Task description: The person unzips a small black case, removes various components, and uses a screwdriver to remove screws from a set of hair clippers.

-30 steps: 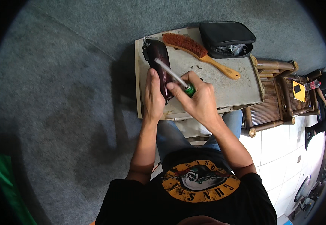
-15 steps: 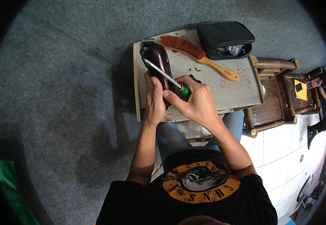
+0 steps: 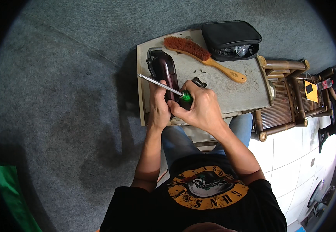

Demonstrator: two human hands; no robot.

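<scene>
A dark maroon hair clipper (image 3: 168,66) is gripped around its lower body by my left hand (image 3: 160,108), its blade end pointing away from me. My right hand (image 3: 203,103) is closed around the green handle of a screwdriver (image 3: 161,84). The metal shaft crosses over the clipper and my left fingers, and its tip sticks out past the clipper's left side. The tip shows apart from the blade. Just beyond my right knuckles lies a small black piece (image 3: 199,82), partly hidden by the hand; I cannot make out its kind.
On the small grey table (image 3: 229,96) lie a wooden-handled brush (image 3: 210,61) with reddish bristles, loose hair bits and dark scraps (image 3: 202,71). A black zip case (image 3: 232,36) stands open at the far right. Bamboo chairs (image 3: 278,102) adjoin the table's right side.
The screwdriver's tip has moved from the clipper's blade end toward me and left, past its side. The clipper's blade end has come slightly nearer, and both hands keep their holds.
</scene>
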